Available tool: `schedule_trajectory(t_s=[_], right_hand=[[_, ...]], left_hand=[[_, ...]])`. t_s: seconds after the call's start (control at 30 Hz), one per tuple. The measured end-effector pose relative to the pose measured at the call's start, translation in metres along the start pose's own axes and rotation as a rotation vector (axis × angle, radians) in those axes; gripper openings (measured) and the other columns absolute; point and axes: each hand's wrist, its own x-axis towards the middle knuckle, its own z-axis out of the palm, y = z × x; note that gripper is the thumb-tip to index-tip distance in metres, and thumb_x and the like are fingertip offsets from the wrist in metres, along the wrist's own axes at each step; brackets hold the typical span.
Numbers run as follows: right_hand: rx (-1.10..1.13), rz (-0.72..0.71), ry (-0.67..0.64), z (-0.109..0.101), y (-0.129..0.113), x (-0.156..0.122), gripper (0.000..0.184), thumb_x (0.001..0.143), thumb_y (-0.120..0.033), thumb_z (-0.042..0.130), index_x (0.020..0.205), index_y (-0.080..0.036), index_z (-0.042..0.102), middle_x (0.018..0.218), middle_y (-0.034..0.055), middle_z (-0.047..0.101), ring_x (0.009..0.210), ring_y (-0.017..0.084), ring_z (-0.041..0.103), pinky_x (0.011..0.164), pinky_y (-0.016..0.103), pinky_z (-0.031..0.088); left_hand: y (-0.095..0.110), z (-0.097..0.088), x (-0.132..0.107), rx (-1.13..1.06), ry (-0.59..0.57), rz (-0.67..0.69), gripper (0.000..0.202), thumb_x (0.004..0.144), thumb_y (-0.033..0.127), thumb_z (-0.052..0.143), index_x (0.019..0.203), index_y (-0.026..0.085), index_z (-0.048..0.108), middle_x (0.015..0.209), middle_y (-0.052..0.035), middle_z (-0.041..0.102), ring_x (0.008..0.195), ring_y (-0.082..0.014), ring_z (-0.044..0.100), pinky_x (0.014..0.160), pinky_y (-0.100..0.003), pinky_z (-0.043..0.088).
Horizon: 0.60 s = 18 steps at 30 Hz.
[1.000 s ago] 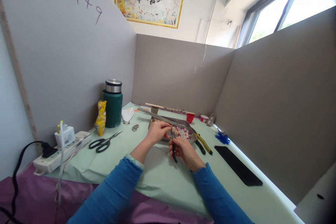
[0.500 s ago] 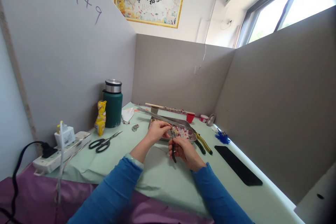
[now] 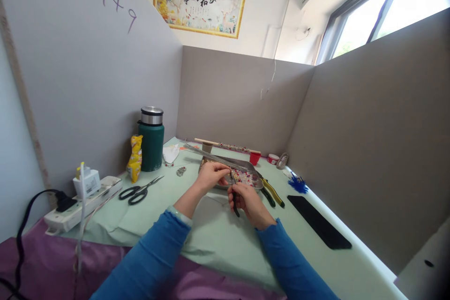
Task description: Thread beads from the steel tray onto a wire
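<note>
My right hand [image 3: 245,198] is closed around small dark-handled pliers [image 3: 235,204], their jaws pointing up toward my left fingertips. My left hand [image 3: 213,175] pinches something too small to make out, right at the tips of the pliers. Both hands are over the near edge of a metal tray [image 3: 259,186] that holds red, clear and gold beads [image 3: 246,177]. A bundle of thin straight wires [image 3: 214,155] lies slantwise across the tray's far side.
Yellow-and-green-handled pliers [image 3: 273,193] lean at the tray's right. Scissors [image 3: 138,191], a green flask [image 3: 152,143], a yellow packet [image 3: 134,158] and a power strip [image 3: 84,204] are on the left. To the right are a black strip [image 3: 318,221] and a blue tassel [image 3: 298,184].
The pliers' handle has swung slightly to the right with a small turn of my right hand. My left hand stays almost where it was.
</note>
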Motion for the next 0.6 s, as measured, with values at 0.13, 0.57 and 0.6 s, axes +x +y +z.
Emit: schedule_trajectory(t_s=[0.13, 0.57, 0.6], right_hand=[[-0.003, -0.023, 0.035, 0.0003, -0.0016, 0.0012, 0.02, 0.071, -0.035, 0.055, 0.07, -0.015, 0.053, 0.06, 0.0006, 0.055, 0.049, 0.012, 0.051, 0.045, 0.025, 0.044], [0.119, -0.279, 0.183, -0.0087, 0.0008, 0.0064, 0.024, 0.07, -0.039, 0.064, 0.075, -0.018, 0.055, 0.065, 0.0001, 0.053, 0.059, 0.014, 0.05, 0.052, 0.026, 0.042], [0.126, -0.277, 0.174, -0.0088, 0.0013, 0.0065, 0.023, 0.071, -0.039, 0.064, 0.074, -0.018, 0.055, 0.065, 0.0001, 0.053, 0.059, 0.014, 0.05, 0.052, 0.027, 0.042]], left_hand=[[-0.0002, -0.0011, -0.0005, -0.01, 0.028, 0.065, 0.023, 0.07, 0.028, 0.063, 0.084, 0.011, 0.068, 0.047, 0.0006, 0.057, 0.043, -0.0102, 0.053, 0.047, -0.021, 0.045], [-0.0041, 0.0078, -0.0054, 0.04, -0.117, 0.153, 0.026, 0.068, 0.033, 0.065, 0.085, 0.014, 0.072, 0.056, -0.0001, 0.059, 0.039, -0.0062, 0.046, 0.042, -0.019, 0.036], [-0.0042, 0.0081, -0.0054, 0.031, -0.125, 0.152, 0.027, 0.068, 0.033, 0.065, 0.085, 0.013, 0.071, 0.058, -0.0006, 0.06, 0.039, -0.0061, 0.046, 0.042, -0.019, 0.036]])
